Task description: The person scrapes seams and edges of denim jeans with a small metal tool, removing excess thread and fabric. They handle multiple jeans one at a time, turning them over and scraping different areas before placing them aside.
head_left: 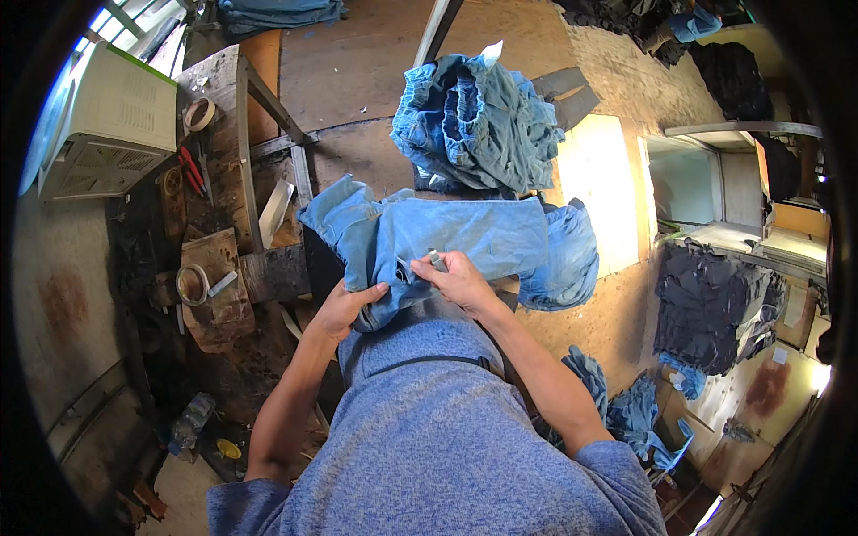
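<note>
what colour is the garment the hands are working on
Light blue denim, held by both hands; shows best in the head view.

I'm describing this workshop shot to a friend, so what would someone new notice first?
First, the light blue jeans spread at the centre, with the left hand gripping the lower edge and the right hand pinching a small grey tool against the cloth. Just beyond lies a heap of folded denim, and a dark pile of garments sits at the right.
</note>
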Motion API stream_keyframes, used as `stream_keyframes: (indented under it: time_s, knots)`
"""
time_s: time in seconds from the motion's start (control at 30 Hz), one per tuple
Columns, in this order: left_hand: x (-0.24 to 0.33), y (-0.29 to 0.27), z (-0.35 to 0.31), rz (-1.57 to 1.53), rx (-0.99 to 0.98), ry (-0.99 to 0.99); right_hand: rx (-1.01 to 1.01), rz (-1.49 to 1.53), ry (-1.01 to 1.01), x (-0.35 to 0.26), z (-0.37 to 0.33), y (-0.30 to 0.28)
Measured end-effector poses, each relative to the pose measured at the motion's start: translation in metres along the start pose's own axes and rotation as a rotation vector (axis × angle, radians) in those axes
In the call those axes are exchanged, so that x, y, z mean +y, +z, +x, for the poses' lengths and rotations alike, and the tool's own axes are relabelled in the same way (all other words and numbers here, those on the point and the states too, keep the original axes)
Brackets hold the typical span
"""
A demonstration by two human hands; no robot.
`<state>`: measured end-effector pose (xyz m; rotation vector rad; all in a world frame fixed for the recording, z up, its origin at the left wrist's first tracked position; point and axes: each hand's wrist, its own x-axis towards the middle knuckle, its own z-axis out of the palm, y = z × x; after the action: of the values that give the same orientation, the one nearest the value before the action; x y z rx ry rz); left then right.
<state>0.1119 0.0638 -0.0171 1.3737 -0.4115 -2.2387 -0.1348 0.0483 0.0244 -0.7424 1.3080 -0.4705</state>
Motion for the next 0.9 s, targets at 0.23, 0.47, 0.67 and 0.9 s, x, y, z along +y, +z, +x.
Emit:
stream_keyframes:
  time_s: [0.23, 0.47, 0.67, 0.9]
  knots:
    - [0.001, 0.0, 0.005, 0.046, -0.006, -0.009, -0.003, -0.081, -0.072, 0.006, 0.008, 0.014]
    - [0.003, -0.006, 0.002, -0.044, -0.08, -0.086, 0.035, 0.403, 0.221, 0.007, -0.002, 0.021]
    - [0.0, -0.008, 0.006, -0.033, -0.038, -0.085, 0.032, 0.15, 0.135, 0.003, 0.001, 0.016]
    - [0.006, -0.004, 0.005, 0.045, -0.075, -0.069, 0.075, -0.385, -0.072, 0.0, 0.015, 0.006]
